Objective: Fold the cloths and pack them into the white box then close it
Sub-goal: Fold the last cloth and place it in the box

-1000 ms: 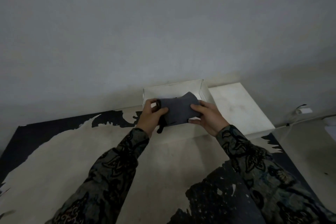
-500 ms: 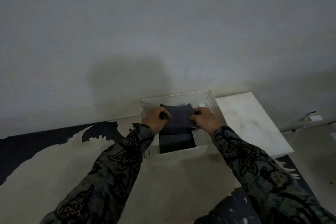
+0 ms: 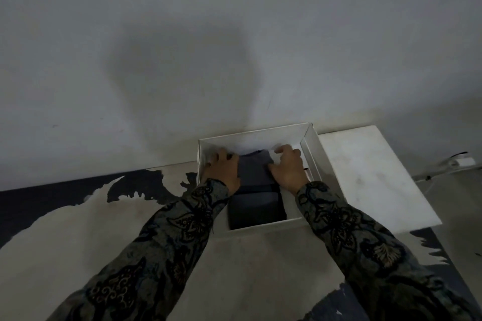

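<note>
Left hand grip: our left hand (image 3: pixel 223 169) is inside the white box (image 3: pixel 310 154), at the 9 o'clock edge of the grey folded cloth (image 3: pixel 254 171); its fingers lie on that edge, but we cannot tell whether they curl round the fabric or only press it.
Right hand grip: our right hand (image 3: pixel 288 168) sits at the cloth's 3 o'clock edge, thumb against the fabric and fingers reaching toward 12 o'clock; here too we cannot tell a pinch from a press.
Cloth position: the grey folded cloth lies in the far half of the box, toward 12 o'clock.
Neighbouring cloth: a darker folded cloth (image 3: pixel 257 207) fills the near half, at 6 o'clock, and the two touch or overlap where they meet.
Lid: the white lid (image 3: pixel 373 177) lies flat just beside the box at 3 o'clock; the box is not yet closed.
Surface: the box rests on a black-and-cream patterned mat (image 3: pixel 78 216) against a pale wall.
Risk, unfolding: if we lift our hands away unevenly, we judge the top fold may spring open or bunch up.
Risk, lid fit: a cloth riding high over its neighbour could keep the lid from seating.
Risk, box shift: pressing hard toward 12 o'clock may push the light box along the mat or bow its wall.
Risk, sleeves: our patterned sleeves (image 3: pixel 187 221) hang over the near rim and could drag the darker cloth out.
</note>
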